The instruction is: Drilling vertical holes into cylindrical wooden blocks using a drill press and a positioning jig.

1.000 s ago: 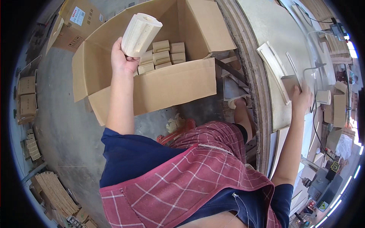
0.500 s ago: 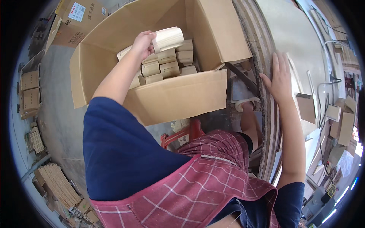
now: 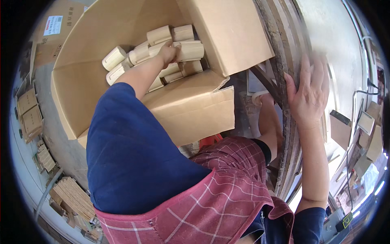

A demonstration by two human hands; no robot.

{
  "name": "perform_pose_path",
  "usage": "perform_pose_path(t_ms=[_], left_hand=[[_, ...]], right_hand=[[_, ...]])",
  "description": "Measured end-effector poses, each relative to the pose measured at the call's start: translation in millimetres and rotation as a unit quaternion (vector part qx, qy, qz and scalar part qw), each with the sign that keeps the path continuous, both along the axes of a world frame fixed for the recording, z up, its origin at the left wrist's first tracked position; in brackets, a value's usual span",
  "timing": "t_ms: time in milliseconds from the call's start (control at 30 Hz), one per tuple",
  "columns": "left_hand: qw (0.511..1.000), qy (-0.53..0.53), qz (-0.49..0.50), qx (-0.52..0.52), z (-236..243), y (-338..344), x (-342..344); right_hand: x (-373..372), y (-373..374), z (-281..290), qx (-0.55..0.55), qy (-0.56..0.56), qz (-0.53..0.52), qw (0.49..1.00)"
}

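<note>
Down inside the big open cardboard box, among several stacked pale wooden cylinder blocks, my left hand has its fingers wrapped on one cylinder; part of that piece is hidden behind the hand. My right hand lies with fingers spread on the layered wooden edge of the bench, beside the box. Its fingertips are slightly blurred.
A closed carton sits behind at upper left, and stacked cartons stand at far left. Corrugated sheets lie lower left. A red plastic object is under the box. A small board and cables are at the right.
My left hand has lowered the cylinder from above the box onto the others inside. My right hand has moved from the pieces on the bench top to the bench's edge.
</note>
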State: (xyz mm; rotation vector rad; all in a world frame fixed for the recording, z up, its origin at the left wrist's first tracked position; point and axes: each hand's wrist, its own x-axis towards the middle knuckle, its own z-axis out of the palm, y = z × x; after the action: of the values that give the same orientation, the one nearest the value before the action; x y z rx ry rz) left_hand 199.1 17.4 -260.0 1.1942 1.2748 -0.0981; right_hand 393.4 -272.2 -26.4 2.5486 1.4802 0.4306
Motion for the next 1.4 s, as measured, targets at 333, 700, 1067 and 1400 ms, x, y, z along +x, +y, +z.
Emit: perform_pose_path(t_ms=[333, 700, 1067, 1400], left_hand=[[0.990, 0.072, -0.031, -0.114, -53, -32, -41], [0.891, 0.238, -0.386, 0.025, -23, -40, -2], [0.777, 0.150, -0.571, -0.218, -62, 11, 36], [0.768, -0.005, -0.628, -0.122, -29, 9, 27]], right_hand=[[3, -1, 1, 0.017, 0.019, 0.002, 1.000], [3, -2, 3, 0.047, 0.026, 0.025, 0.998], [2, -2, 3, 0.053, 0.036, 0.010, 0.998], [5, -7, 3, 0.085, 0.065, 0.023, 0.994]])
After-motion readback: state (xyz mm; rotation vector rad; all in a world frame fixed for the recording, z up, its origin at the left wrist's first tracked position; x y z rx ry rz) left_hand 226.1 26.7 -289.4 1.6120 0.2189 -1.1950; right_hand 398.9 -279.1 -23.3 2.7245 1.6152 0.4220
